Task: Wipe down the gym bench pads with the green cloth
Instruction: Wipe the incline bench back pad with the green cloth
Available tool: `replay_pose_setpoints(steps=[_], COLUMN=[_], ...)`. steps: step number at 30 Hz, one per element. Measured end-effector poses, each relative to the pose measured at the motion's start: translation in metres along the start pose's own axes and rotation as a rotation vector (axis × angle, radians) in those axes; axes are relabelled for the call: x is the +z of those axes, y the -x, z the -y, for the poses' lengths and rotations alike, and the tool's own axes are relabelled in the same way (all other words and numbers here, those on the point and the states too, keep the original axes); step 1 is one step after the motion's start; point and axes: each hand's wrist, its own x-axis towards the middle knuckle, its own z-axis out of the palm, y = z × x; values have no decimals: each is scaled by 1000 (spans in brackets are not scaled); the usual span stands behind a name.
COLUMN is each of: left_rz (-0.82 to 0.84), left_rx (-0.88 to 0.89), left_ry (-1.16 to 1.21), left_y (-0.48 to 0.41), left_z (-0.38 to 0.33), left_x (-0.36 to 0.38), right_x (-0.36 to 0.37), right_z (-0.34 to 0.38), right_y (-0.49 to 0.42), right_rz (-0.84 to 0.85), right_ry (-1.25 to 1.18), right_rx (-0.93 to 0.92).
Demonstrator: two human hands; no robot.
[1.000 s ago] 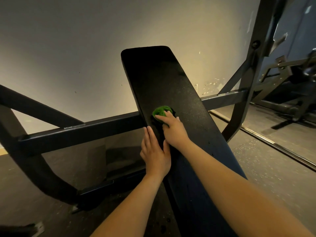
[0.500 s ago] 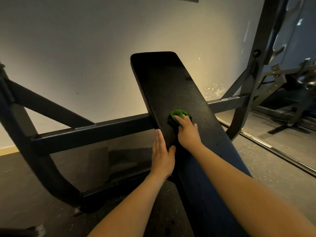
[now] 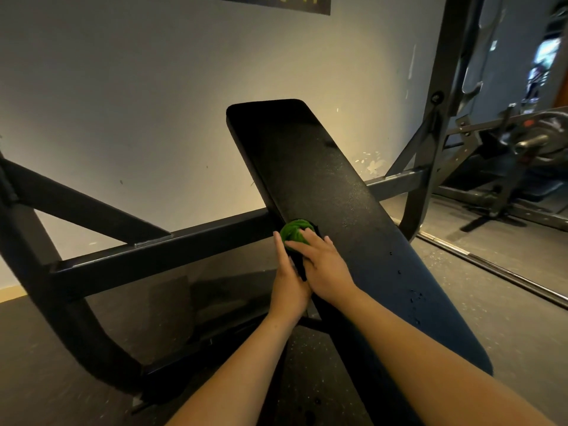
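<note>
Cloth travel: my right hand (image 3: 322, 265) has swept the green cloth (image 3: 295, 230) from mid-pad back to the bench pad (image 3: 338, 192) left edge, fingers pressing flat; left hand (image 3: 287, 285) braces straight-fingered alongside. Far half probably remains.

I am counting one bench pad (image 3: 322, 179); one green cloth (image 3: 295, 231); two hands, a left hand (image 3: 289, 285) and a right hand (image 3: 327, 267); one black frame (image 3: 153, 255); one poster (image 3: 276, 1); one barbell (image 3: 533, 142).
</note>
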Motion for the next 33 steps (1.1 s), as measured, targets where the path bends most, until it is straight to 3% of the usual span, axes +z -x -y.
replay_pose_setpoints(steps=[5, 10, 12, 15, 21, 29, 33], left_rz=[-192, -132, -129, -132, -398, -158, -125], left_rx=[254, 381, 451, 549, 262, 231, 154], left_ry=[-283, -371, -432, -491, -128, -16, 19], left_y=[4, -16, -29, -49, -82, -77, -77], left_z=[6, 8, 6, 1, -6, 6, 3], left_x=[-3, -25, -38, -48, -66, -38, -38], right_x=[5, 4, 8, 13, 15, 19, 19], right_z=[8, 10, 7, 5, 7, 8, 8], right_y=[14, 22, 21, 18, 14, 15, 15], right_rz=[-67, -294, -411, -431, -369, -444, -455], right_ry=[-59, -358, -335, -254, -68, 121, 175], right_rx=[1, 105, 172, 194, 248, 282, 291])
